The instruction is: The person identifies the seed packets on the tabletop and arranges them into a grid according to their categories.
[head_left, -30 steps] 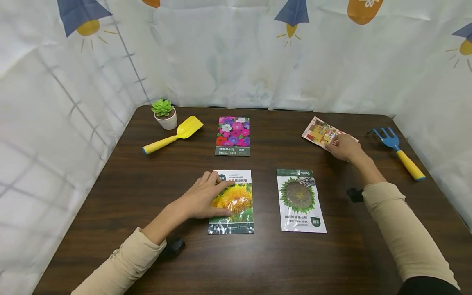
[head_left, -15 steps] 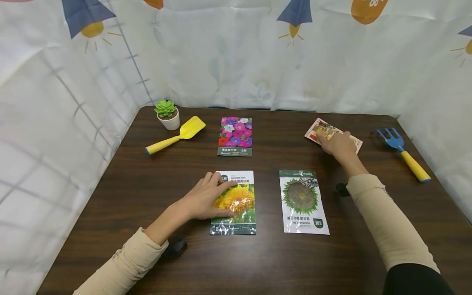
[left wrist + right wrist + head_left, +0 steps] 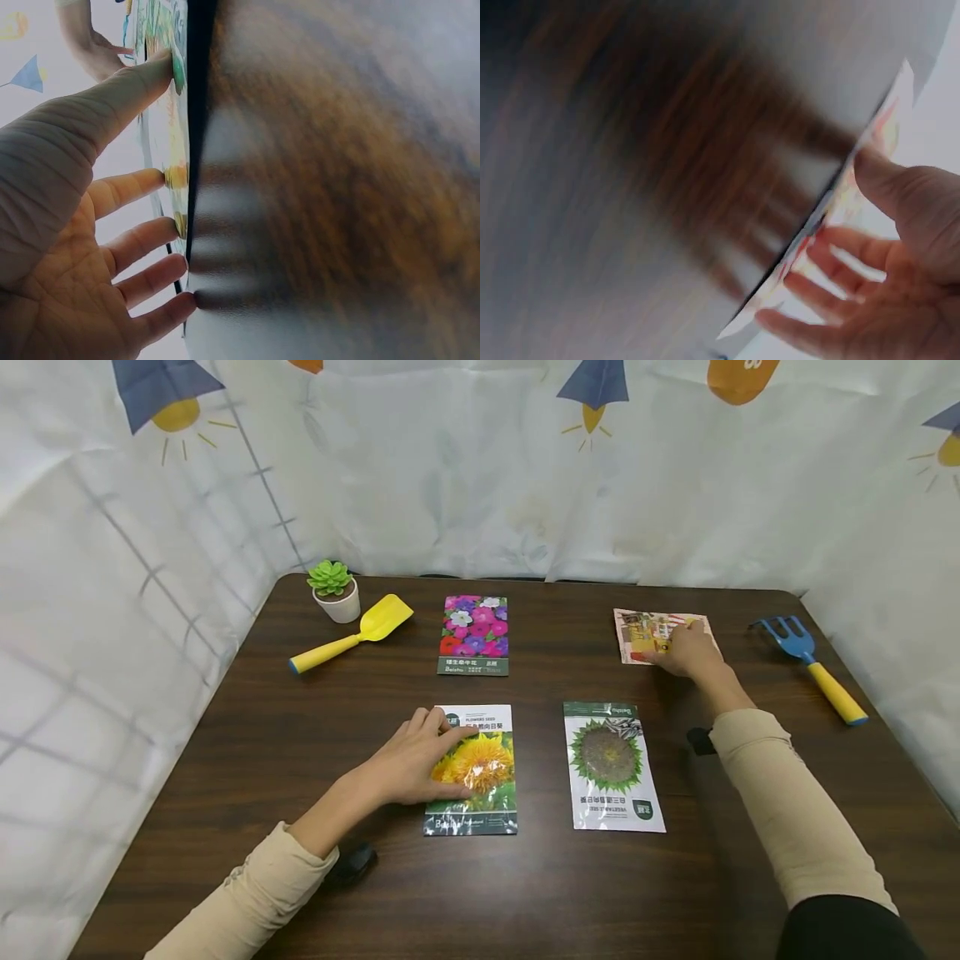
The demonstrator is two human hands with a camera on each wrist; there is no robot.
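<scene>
My left hand (image 3: 408, 764) rests its spread fingertips and thumb on the seed packet with yellow sunflowers (image 3: 480, 768) at the front middle. In the left wrist view, its fingers (image 3: 154, 281) lie along the packet's surface, spread apart. Toward the back right, my right hand (image 3: 693, 653) touches a pink pictured packet (image 3: 636, 633) that lies nearly level from side to side and is partly covered by the hand. The right wrist view shows the thumb (image 3: 877, 176) and fingers spread over that packet's face, pressing it at the table.
A white seed packet with a sunflower head (image 3: 607, 760) lies between the hands, printed upside down to me. Behind is a packet with pink and purple flowers (image 3: 474, 635). A yellow trowel (image 3: 382, 618) and potted succulent (image 3: 337, 602) are at left, a blue hand fork (image 3: 798, 643) at right.
The pink packet has turned counterclockwise, from slanting down to the right to nearly level. My right hand has shifted slightly left and turned with it. The left hand stays on its packet.
</scene>
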